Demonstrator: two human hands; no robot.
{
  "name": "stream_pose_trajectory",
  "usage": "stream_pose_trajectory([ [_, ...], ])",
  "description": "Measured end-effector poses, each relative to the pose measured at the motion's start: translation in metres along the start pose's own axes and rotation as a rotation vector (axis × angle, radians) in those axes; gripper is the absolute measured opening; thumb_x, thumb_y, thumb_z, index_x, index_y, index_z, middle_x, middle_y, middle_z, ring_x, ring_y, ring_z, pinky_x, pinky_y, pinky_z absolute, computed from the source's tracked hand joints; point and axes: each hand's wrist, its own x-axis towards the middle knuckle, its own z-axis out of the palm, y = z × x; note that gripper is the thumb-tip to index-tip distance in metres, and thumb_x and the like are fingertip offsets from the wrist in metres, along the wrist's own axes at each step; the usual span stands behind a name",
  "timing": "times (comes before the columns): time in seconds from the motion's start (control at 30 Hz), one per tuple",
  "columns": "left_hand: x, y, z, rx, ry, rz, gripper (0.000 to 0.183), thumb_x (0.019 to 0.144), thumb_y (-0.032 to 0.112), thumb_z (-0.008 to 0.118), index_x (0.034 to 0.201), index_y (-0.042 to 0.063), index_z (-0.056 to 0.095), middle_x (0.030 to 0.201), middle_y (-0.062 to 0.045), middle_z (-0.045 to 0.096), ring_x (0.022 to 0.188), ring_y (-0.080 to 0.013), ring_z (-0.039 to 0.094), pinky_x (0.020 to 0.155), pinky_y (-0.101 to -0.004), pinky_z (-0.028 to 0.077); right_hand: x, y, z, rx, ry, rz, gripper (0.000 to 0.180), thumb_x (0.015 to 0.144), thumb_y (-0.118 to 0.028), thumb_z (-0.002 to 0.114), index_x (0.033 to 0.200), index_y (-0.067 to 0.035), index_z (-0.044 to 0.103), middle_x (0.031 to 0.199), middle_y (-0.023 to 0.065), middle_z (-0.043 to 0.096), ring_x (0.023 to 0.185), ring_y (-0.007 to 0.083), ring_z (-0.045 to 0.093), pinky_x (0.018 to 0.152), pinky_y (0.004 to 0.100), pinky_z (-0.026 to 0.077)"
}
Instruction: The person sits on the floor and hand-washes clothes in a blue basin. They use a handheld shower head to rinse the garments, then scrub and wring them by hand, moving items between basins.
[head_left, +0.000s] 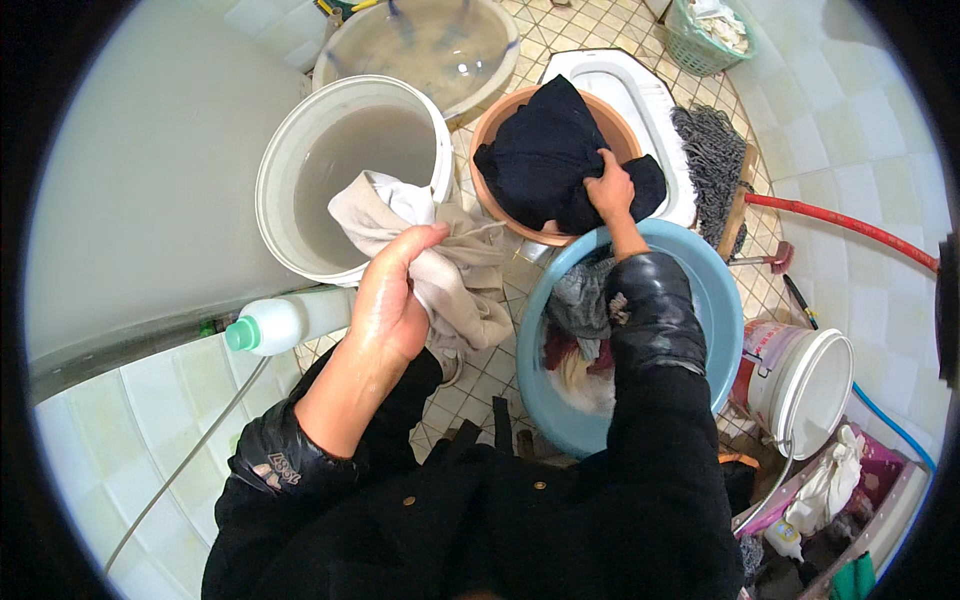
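Observation:
My left hand (394, 300) grips a bunched beige cloth (457, 277) beside the rim of a white plastic bucket (274, 217) holding cloudy water. A dark navy garment (547, 150) is heaped in an orange plastic basin (480, 195), and my right hand (611, 187) is on it, with the thumb and fingers at a fold. Below my right forearm stands a blue plastic basin (724, 300) with a grey cloth (581, 300), dark red and pale cloths and suds inside. My forearm hides part of that basin's contents.
A large basin of water (427, 60) stands behind the bucket. A squat toilet (660, 112), a grey mop head (709, 157) and a green basket (697, 49) are at the far right. Nearer are a tipped white bucket (817, 390) and, at left, a green-capped bottle (270, 326) on a ledge.

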Motion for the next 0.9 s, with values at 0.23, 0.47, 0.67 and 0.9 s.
stream_pose_trajectory([
  [0.23,-0.013,-0.004,0.019,-0.004,-0.104,0.013,0.025,0.073,0.013,0.065,0.094,0.003,0.058,0.093,-0.008,0.059,0.088,-0.0198,0.056,0.082,-0.0331,0.043,-0.036,0.005,-0.131,0.792,0.236,0.040,0.051,0.064,0.004,0.064,0.114,0.003,0.054,0.099,0.0108,0.062,0.082,0.0164,0.059,0.075,0.0281,0.048],
  [0.47,0.010,-0.017,0.034,0.003,-0.272,-0.046,0.025,0.072,0.011,0.067,0.094,0.002,0.058,0.095,-0.011,0.061,0.090,-0.0247,0.059,0.087,-0.0369,0.046,-0.153,0.013,-0.300,1.316,0.566,0.008,0.053,0.064,0.006,0.061,0.115,0.003,0.050,0.103,0.0124,0.059,0.085,0.0193,0.059,0.075,0.0292,0.049],
  [0.67,0.014,-0.021,0.041,0.096,-0.450,-0.172,0.031,0.077,0.015,0.062,0.104,0.000,0.056,0.106,-0.015,0.060,0.100,-0.0308,0.056,0.094,-0.0454,0.041,-0.317,0.083,-0.340,1.852,0.827,0.254,0.040,0.072,-0.011,0.058,0.110,-0.002,0.054,0.102,0.0111,0.059,0.092,0.0240,0.056,0.083,0.0326,0.045],
  [0.9,-0.010,-0.055,0.071,0.309,-0.399,-0.232,0.026,0.077,0.017,0.061,0.098,0.002,0.059,0.098,-0.014,0.062,0.092,-0.0312,0.060,0.087,-0.0461,0.046,-0.521,0.159,-0.275,1.988,1.048,0.502,0.039,0.085,-0.019,0.049,0.119,-0.001,0.048,0.117,0.0148,0.054,0.105,0.0306,0.053,0.093,0.0400,0.041],
])
